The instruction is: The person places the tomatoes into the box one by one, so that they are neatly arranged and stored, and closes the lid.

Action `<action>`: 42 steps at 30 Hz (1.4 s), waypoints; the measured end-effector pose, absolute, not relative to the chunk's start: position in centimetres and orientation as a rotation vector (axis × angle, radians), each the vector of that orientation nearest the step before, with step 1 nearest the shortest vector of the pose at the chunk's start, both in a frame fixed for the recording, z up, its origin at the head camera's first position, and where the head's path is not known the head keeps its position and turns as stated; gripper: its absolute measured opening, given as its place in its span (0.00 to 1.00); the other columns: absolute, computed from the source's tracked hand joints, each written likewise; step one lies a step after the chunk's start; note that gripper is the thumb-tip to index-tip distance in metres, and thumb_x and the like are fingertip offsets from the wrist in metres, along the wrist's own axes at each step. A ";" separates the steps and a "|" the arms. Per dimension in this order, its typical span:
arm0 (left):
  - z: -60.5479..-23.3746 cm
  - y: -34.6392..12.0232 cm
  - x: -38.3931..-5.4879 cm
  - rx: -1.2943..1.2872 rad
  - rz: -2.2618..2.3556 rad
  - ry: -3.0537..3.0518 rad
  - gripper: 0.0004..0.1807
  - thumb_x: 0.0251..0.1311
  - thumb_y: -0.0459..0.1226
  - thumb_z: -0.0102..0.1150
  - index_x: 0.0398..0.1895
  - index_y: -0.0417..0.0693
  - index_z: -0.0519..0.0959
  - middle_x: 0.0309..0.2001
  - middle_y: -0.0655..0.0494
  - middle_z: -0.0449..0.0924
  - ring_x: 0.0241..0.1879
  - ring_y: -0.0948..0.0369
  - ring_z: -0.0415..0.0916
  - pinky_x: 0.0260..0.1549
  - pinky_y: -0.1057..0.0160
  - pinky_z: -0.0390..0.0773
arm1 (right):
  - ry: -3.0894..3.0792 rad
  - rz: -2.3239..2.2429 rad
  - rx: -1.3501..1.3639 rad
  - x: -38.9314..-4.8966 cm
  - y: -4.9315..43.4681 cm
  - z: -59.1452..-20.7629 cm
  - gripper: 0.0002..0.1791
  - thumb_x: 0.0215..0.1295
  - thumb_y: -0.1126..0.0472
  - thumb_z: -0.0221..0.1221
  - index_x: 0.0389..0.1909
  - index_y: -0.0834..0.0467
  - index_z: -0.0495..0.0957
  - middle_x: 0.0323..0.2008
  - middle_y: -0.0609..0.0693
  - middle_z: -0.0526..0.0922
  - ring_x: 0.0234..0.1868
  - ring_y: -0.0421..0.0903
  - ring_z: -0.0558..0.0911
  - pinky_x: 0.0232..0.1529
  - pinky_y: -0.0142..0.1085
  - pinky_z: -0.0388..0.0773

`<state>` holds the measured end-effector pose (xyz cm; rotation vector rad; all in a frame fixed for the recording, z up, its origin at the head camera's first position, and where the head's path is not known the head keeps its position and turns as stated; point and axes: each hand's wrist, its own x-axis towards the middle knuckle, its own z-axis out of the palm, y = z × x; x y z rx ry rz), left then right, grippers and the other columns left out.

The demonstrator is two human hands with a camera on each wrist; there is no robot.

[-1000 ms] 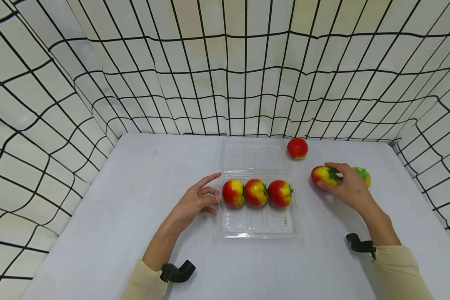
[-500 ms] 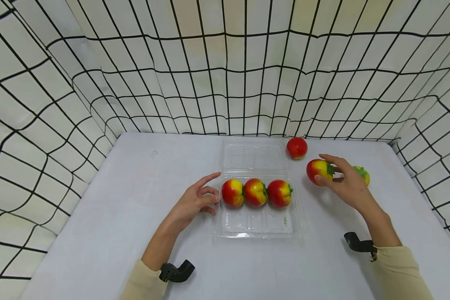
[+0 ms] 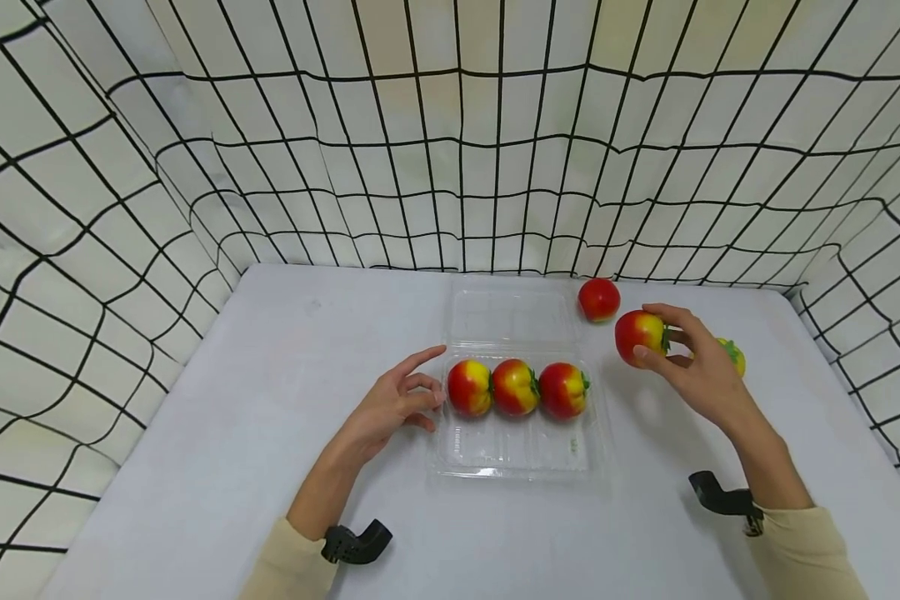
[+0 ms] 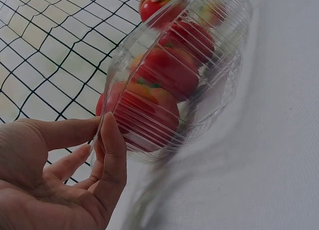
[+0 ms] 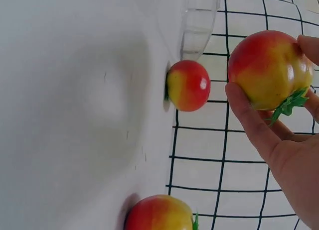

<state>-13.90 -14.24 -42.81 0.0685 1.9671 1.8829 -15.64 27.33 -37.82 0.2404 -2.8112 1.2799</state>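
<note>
My left hand (image 3: 390, 407) is at the left side of the clear plastic clamshell box (image 3: 510, 450). In the left wrist view, its thumb and a finger pinch the box's rim (image 4: 107, 103). Three red-and-yellow tomatoes (image 3: 515, 387) sit in a row in the box. My right hand (image 3: 701, 367) grips another red-and-yellow tomato (image 3: 637, 337) with a green leafy stem, held above the table to the right of the box. In the right wrist view, that tomato (image 5: 269, 68) lies between the thumb and fingers, clear of the table.
A red tomato (image 3: 598, 300) rests near the table's back edge, beside the box's open lid (image 3: 510, 317). Another tomato (image 3: 735, 357) lies partly hidden behind my right hand. Black netting (image 3: 495, 167) hangs around the back and sides of the white table (image 3: 285, 350).
My right hand has lifted its tomato off the table and moved it slightly up and left in the head view. The left hand and the box have stayed in place.
</note>
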 end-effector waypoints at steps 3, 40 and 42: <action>-42.8 -14.2 -14.0 0.071 1.883 1.975 0.38 0.68 0.33 0.63 0.79 0.61 0.64 0.41 0.54 0.78 0.36 0.58 0.80 0.35 0.63 0.88 | -2.763 1.348 0.289 -15.5 26.8 -37.7 0.37 0.73 0.55 0.64 0.78 0.52 0.62 0.76 0.62 0.65 0.70 0.68 0.69 0.46 0.09 0.69; -42.7 -14.0 -13.8 0.070 1.891 1.958 0.38 0.69 0.33 0.63 0.80 0.60 0.64 0.40 0.55 0.79 0.37 0.59 0.80 0.35 0.64 0.88 | -2.701 1.470 0.511 -12.5 22.0 -37.3 0.35 0.70 0.58 0.66 0.76 0.49 0.65 0.73 0.55 0.71 0.70 0.58 0.75 0.57 0.16 0.74; -42.7 -14.0 -13.8 0.067 1.892 1.956 0.38 0.69 0.33 0.63 0.79 0.61 0.64 0.40 0.55 0.79 0.37 0.59 0.80 0.35 0.64 0.88 | -2.702 1.475 0.526 -12.5 21.7 -37.4 0.35 0.70 0.58 0.66 0.76 0.49 0.65 0.73 0.55 0.72 0.69 0.57 0.75 0.57 0.16 0.75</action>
